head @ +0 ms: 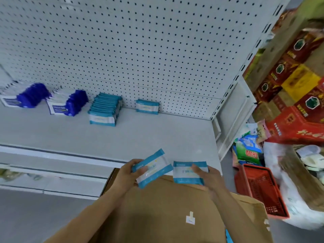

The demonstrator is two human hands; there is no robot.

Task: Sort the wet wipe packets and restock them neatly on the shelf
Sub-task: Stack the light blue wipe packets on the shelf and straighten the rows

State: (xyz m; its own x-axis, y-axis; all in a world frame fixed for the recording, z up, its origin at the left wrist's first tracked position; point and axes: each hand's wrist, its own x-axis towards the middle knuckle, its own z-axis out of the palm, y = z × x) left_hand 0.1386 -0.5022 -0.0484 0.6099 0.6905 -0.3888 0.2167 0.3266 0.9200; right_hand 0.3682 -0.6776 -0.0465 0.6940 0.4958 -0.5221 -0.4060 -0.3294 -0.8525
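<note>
My left hand [130,174] grips a teal-and-white wet wipe packet [153,168], tilted, above the cardboard box. My right hand [207,175] grips a second teal-and-white packet [186,174], held flat beside the first. On the white shelf [157,135], a row of teal packets [105,109] stands front to back. A single teal packet [147,106] leans against the pegboard to its right. Two rows of dark blue packets [33,95] [73,102] stand further left.
A brown cardboard box [166,211] sits below my hands. A red plastic basket [259,188] stands on the floor at the right, beside loose bags [247,151] and stacked red and yellow cartons [294,95]. A lower shelf edge [52,183] runs at the left.
</note>
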